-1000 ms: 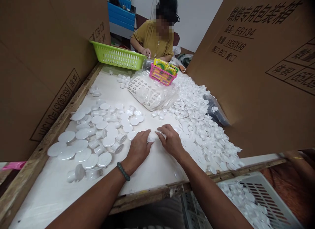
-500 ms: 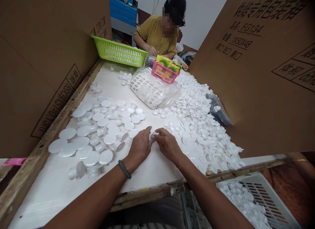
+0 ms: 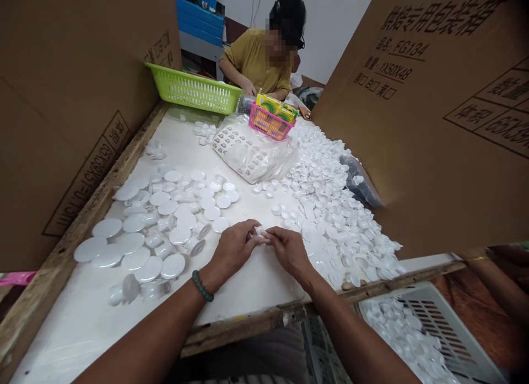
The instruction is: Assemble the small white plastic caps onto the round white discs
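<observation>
A small white plastic piece (image 3: 259,232) is pinched between both hands just above the table's middle. My left hand (image 3: 236,246), with a beaded bracelet at the wrist, closes round its left side. From the right, the fingertips of my right hand (image 3: 287,252) grip the same piece; fingers cover much of it, so its full shape is hidden. Left of my hands lie many white discs with short stems (image 3: 181,235), some tipped on their sides. A wide heap of small white plastic parts (image 3: 326,191) spreads to the right.
Tall cardboard boxes (image 3: 413,152) flank the table. A clear plastic bag (image 3: 252,155), a pink basket (image 3: 270,124) with yellow packets and a green basket (image 3: 192,92) stand farther back. Across the table sits a person (image 3: 258,59). Below the wooden edge (image 3: 264,320) is a grey crate (image 3: 450,329) of white parts.
My hands have turned the white piece and now hold it tilted, more of it showing between the fingertips. The view has shifted slightly. The person opposite has moved their hands lower.
</observation>
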Demonstrator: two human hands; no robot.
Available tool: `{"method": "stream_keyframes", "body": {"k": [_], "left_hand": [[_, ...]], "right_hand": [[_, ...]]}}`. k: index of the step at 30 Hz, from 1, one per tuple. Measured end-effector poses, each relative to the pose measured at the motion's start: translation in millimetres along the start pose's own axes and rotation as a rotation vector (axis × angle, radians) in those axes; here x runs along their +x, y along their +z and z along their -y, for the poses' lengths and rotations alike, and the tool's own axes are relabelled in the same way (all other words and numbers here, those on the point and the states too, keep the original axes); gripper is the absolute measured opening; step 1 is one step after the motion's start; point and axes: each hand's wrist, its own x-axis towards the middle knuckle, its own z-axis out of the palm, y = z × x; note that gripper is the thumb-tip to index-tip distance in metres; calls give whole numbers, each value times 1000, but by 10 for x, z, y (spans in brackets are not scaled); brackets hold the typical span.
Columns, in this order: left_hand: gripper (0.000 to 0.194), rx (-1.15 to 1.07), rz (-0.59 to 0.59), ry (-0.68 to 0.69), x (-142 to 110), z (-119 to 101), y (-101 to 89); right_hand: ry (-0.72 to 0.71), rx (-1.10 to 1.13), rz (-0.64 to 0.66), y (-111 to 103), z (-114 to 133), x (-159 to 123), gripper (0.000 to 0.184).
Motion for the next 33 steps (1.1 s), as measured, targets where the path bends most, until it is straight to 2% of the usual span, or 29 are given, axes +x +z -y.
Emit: {"method": "stream_keyframes", "body": {"k": [3,5,8,12,17,19,23,28,33], "left_hand": [[19,-50,22,-95,3,-40,-7],[18,-91,19,-167,10,-25,-3],[20,-229,57,-256,26,17,-4],[26,-437,138,-363,49,35,-26],[18,-392,187,-478,82,29,-29],[17,-357,208,-491,94,30,-20],[19,-349,190,-489,93,25,-11],[26,-440,191,-403,52,51,-21],[26,-440,214,-431,60,92,-17]], "right_hand": [[22,47,-54,-26,-4,-125,24],[-47,12,-79,-28,-13,-180,28],[-158,-50,-32,5,-37,-215,36],[-129,-97,29,39,-41,-185,22],[-110,-177,118,-38,20,-99,7],[-104,-209,121,-58,37,-81,6],[-73,-100,99,-15,51,-120,27],[-26,-151,-25,43,58,-184,20],[-62,-102,109,-24,28,-131,31]]}}
